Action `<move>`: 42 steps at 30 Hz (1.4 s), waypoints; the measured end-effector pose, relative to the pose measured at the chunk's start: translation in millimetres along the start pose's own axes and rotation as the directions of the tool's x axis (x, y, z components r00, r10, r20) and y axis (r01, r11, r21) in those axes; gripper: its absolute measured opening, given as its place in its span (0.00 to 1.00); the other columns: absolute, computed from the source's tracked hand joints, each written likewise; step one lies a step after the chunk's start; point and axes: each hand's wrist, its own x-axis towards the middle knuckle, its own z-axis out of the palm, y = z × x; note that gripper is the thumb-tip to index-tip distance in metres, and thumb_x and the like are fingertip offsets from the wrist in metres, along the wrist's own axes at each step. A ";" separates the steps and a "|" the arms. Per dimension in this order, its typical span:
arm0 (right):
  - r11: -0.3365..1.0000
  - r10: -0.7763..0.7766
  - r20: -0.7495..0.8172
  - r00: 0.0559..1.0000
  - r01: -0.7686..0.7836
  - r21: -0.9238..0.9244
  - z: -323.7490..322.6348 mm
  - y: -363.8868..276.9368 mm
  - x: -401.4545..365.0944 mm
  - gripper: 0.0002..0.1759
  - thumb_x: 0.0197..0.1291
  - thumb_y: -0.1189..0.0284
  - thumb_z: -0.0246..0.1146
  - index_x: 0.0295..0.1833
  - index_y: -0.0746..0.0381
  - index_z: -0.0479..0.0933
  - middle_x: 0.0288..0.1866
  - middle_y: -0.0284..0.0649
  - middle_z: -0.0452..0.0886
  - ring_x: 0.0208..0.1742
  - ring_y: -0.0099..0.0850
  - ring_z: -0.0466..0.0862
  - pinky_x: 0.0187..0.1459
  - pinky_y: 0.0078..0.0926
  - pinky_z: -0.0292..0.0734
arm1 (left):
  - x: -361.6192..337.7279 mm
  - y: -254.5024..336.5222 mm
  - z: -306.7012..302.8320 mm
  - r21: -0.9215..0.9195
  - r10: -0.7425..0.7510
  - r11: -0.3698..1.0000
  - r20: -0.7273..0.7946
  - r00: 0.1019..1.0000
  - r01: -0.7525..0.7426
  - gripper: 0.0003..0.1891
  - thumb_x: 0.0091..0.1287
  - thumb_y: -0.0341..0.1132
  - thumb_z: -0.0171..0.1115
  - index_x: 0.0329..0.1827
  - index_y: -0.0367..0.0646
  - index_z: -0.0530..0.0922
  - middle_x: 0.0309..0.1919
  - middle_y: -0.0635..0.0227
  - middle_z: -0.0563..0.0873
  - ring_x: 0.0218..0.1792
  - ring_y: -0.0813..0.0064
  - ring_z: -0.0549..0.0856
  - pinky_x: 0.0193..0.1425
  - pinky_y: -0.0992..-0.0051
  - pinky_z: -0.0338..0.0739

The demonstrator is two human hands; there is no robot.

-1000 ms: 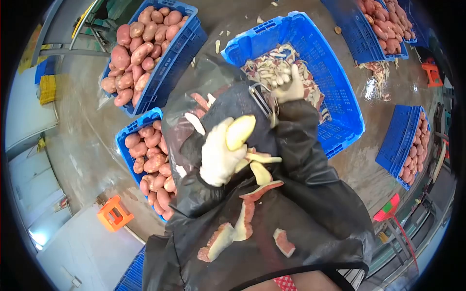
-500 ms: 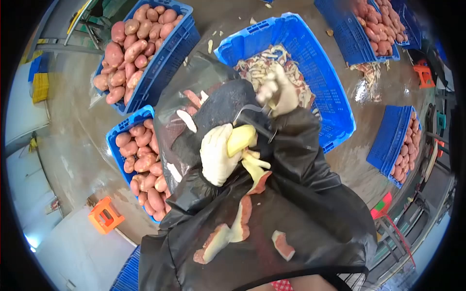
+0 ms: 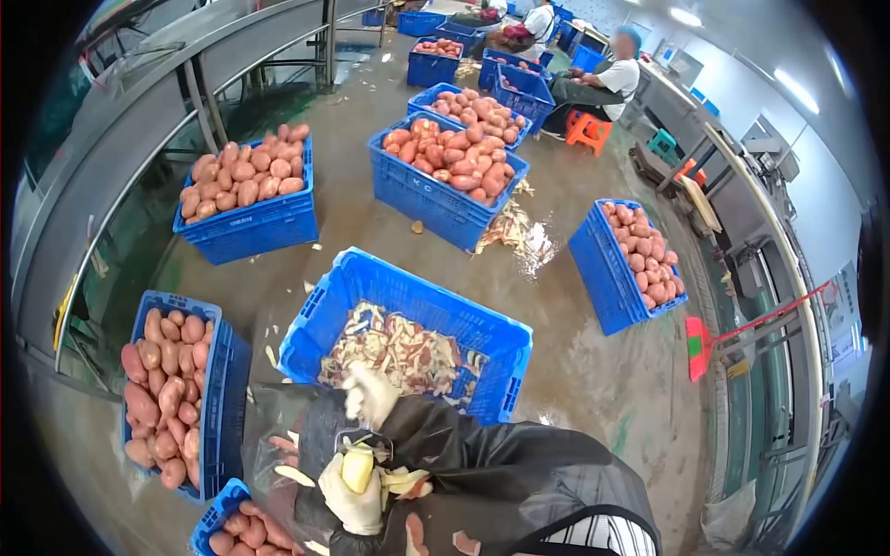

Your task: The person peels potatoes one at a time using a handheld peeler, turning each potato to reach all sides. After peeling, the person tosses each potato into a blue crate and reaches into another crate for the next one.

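My left hand [image 3: 352, 496], in a white glove, is closed around a peeled yellow potato [image 3: 357, 469] over my lap. Just beyond it, my right hand [image 3: 371, 397], gloved too, is closed with curled fingers. A thin metal frame that looks like a peeler [image 3: 357, 435] shows between this hand and the potato; its handle is hidden. Strips of potato peel [image 3: 405, 482] hang beside the left hand, and more lie on my dark apron. In front stands a blue crate [image 3: 445, 320] with a heap of peelings [image 3: 399, 347] inside.
Blue crates of red-skinned potatoes stand at left [image 3: 167, 398], at lower left [image 3: 246, 533], ahead [image 3: 450, 157] and at right [image 3: 640, 255]. Peelings [image 3: 514, 232] lie on the wet floor. A red dustpan [image 3: 700, 347] is at right. A person [image 3: 607, 79] sits farther off.
My view has tilted up, bringing in more of the room and other people. The left hand still holds the potato; the right hand stays just beyond it, near the peelings crate.
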 end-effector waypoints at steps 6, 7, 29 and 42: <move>0.914 0.019 0.104 0.994 -0.059 0.401 -38.6 -17.9 57.2 0.20 0.61 0.51 0.59 0.35 0.58 0.69 0.17 0.29 0.65 0.22 0.28 0.68 0.25 0.26 0.67 | 21.2 13.8 -32.9 -0.656 -0.365 0.603 0.280 0.888 0.455 0.29 0.43 0.24 0.70 0.53 0.38 0.73 0.42 0.64 0.79 0.45 0.69 0.78 0.52 0.72 0.73; 0.954 -0.037 0.032 0.999 0.026 0.298 -16.8 -26.6 42.5 0.19 0.62 0.52 0.59 0.32 0.57 0.70 0.17 0.29 0.63 0.22 0.28 0.67 0.26 0.27 0.66 | 18.4 3.4 -31.4 -0.704 -0.327 0.599 0.219 0.919 0.381 0.29 0.45 0.21 0.67 0.55 0.39 0.71 0.44 0.67 0.77 0.46 0.73 0.77 0.51 0.76 0.73; 0.999 -0.027 -0.007 1.000 0.028 0.038 9.4 2.7 31.1 0.17 0.66 0.55 0.54 0.32 0.57 0.71 0.14 0.28 0.64 0.15 0.25 0.69 0.21 0.24 0.69 | 14.6 21.5 -11.7 -0.634 -0.288 0.655 0.294 0.911 0.412 0.46 0.38 0.19 0.59 0.69 0.36 0.57 0.60 0.57 0.68 0.58 0.66 0.70 0.63 0.71 0.65; 0.930 -0.102 0.046 0.994 0.079 0.358 -13.5 -19.1 50.6 0.22 0.63 0.51 0.56 0.29 0.59 0.71 0.18 0.32 0.69 0.24 0.30 0.73 0.30 0.34 0.71 | 7.5 24.5 -33.0 -0.770 -0.253 0.481 0.336 0.907 0.419 0.31 0.64 0.32 0.56 0.70 0.40 0.55 0.62 0.52 0.69 0.58 0.65 0.72 0.66 0.63 0.61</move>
